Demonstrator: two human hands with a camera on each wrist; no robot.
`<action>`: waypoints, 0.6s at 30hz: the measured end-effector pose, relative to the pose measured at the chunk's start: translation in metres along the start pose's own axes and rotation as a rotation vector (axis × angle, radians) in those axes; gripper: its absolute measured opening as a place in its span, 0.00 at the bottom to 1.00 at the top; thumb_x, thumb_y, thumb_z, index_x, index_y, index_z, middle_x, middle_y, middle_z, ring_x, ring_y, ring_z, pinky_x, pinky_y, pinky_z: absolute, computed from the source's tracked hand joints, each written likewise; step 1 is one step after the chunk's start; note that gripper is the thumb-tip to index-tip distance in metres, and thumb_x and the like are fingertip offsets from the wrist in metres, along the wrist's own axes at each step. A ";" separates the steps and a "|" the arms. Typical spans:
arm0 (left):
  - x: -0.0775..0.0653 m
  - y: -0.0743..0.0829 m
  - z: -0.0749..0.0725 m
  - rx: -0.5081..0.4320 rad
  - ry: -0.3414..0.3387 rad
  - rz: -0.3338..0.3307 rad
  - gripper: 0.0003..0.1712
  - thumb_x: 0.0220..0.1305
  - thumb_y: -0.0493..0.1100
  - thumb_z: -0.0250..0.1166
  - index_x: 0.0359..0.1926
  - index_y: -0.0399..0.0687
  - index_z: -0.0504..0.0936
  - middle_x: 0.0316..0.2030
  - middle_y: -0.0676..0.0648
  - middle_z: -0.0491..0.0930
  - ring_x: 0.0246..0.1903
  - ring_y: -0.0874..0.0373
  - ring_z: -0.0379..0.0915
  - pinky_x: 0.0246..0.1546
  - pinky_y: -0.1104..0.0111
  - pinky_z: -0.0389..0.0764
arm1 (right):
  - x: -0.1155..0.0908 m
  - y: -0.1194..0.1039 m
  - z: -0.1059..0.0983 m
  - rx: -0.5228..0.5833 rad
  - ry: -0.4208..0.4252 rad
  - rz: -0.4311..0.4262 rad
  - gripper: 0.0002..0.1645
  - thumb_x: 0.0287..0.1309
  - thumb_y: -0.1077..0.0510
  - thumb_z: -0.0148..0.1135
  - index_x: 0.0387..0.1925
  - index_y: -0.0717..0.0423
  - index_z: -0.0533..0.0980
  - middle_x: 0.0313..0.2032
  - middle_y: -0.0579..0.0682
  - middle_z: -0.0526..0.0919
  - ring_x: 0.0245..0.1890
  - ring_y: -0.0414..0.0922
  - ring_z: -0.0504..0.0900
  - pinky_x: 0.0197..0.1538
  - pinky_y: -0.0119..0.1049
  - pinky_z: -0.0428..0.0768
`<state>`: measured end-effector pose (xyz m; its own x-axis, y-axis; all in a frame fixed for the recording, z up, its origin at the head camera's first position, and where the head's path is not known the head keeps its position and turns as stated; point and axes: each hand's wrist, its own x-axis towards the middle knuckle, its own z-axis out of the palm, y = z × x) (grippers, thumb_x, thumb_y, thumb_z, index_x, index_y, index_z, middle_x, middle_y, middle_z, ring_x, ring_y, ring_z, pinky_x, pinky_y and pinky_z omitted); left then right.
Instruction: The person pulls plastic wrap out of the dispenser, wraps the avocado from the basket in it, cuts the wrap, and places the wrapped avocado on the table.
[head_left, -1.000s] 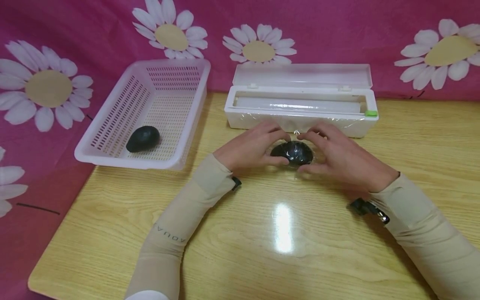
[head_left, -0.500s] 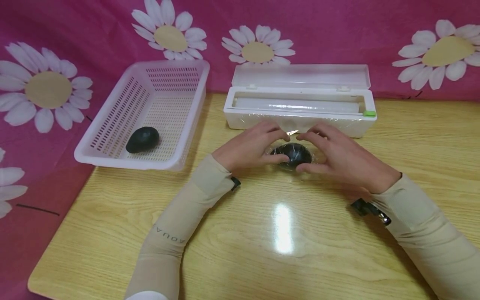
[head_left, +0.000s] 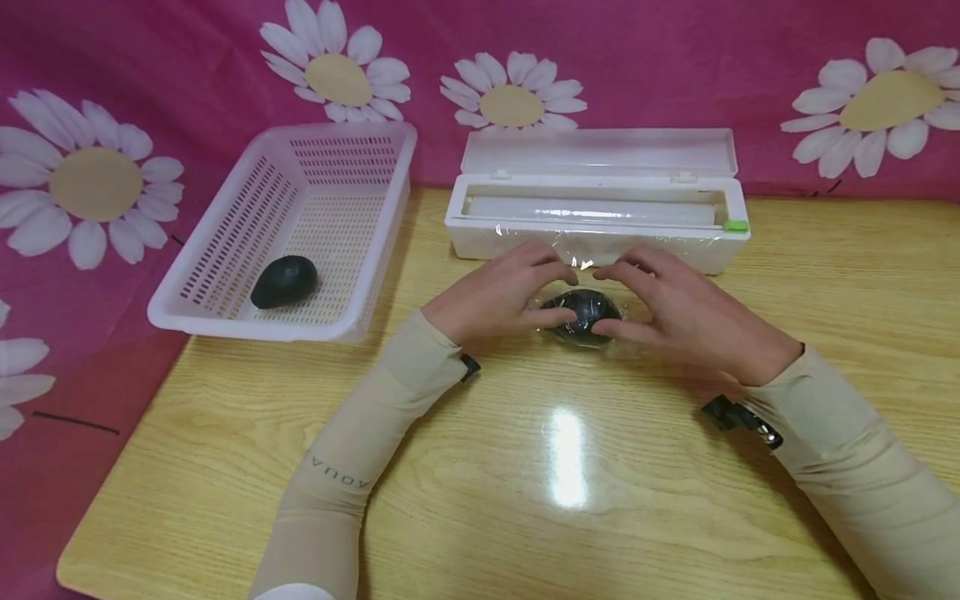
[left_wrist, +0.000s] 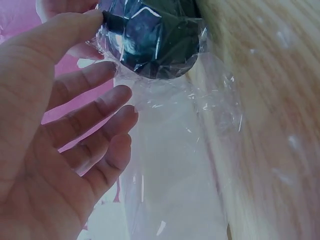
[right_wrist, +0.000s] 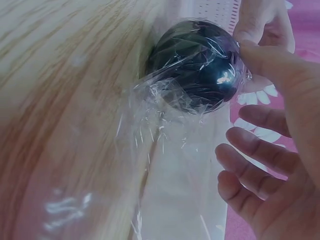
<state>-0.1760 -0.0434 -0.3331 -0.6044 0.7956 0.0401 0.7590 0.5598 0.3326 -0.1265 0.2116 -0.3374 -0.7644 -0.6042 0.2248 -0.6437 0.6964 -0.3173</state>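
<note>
A dark avocado (head_left: 588, 315) wrapped in clear cling film lies on the table between both hands. Loose film (left_wrist: 220, 95) spreads from its sides. My left hand (head_left: 501, 296) touches it with the thumb tip, as does my right hand (head_left: 686, 312). In the left wrist view, the other fingers (left_wrist: 97, 102) are loosely bent and apart from the fruit. The right wrist view has the right fingers (right_wrist: 255, 145) relaxed in the same way, behind the avocado. Just beyond the hands stands a white cling film dispenser (head_left: 600, 237), its lid up and the roll (head_left: 592, 210) visible.
A white slotted basket (head_left: 375, 275) stands at the left with one unwrapped avocado (head_left: 285, 282) in it. The dispenser has a green slider (head_left: 736, 226) at its right end. Behind the wooden table (head_left: 480, 500) hangs a pink flowered cloth (head_left: 645, 67).
The wrapped avocado has rolled slightly towards me, away from the dispenser, and the fingertips now stand behind it. The hands have stayed almost in place, thumbs on the fruit.
</note>
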 end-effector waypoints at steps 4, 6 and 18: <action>-0.001 0.000 -0.001 -0.005 0.007 0.004 0.28 0.72 0.62 0.62 0.61 0.50 0.81 0.57 0.49 0.78 0.59 0.57 0.71 0.66 0.65 0.74 | 0.000 0.000 0.002 -0.009 0.014 -0.016 0.35 0.60 0.46 0.75 0.62 0.60 0.76 0.60 0.54 0.77 0.54 0.47 0.75 0.56 0.47 0.81; -0.001 0.001 -0.001 -0.007 0.013 0.008 0.27 0.72 0.62 0.62 0.60 0.50 0.82 0.57 0.49 0.78 0.59 0.57 0.71 0.66 0.65 0.74 | 0.000 0.000 0.002 -0.007 0.013 -0.014 0.34 0.61 0.46 0.74 0.62 0.59 0.76 0.60 0.54 0.77 0.54 0.47 0.75 0.56 0.47 0.81; -0.002 0.001 -0.001 0.016 0.020 0.016 0.25 0.73 0.60 0.63 0.59 0.49 0.82 0.59 0.48 0.79 0.61 0.55 0.72 0.67 0.64 0.75 | 0.001 -0.002 -0.001 0.008 -0.021 0.033 0.36 0.63 0.44 0.72 0.67 0.55 0.73 0.66 0.53 0.75 0.64 0.50 0.74 0.66 0.55 0.78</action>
<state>-0.1745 -0.0445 -0.3318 -0.5969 0.7997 0.0646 0.7723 0.5509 0.3163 -0.1255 0.2101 -0.3357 -0.7843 -0.5889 0.1949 -0.6178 0.7129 -0.3318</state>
